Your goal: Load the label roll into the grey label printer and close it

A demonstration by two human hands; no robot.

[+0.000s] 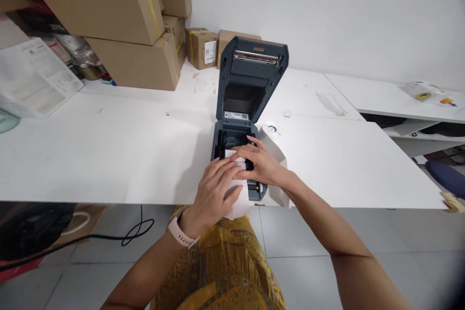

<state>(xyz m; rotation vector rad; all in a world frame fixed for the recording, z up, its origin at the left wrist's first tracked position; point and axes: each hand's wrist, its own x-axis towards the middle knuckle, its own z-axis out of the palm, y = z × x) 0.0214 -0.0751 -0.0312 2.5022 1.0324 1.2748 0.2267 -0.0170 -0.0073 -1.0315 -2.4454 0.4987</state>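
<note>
a dark grey label printer (pixel 250 101) sits at the table edge, lid upright, white paper (pixel 238 189) trailing out.

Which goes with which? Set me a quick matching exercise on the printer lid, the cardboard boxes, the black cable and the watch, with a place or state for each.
Things:
1. printer lid
2. cardboard boxes
3. black cable
4. watch

Place or state:
a. on the floor under the table
b. strapped just behind the left hand
c. raised open
d. stacked at the table's back left

Pairs: 1-c, 2-d, 3-a, 4-b
</note>
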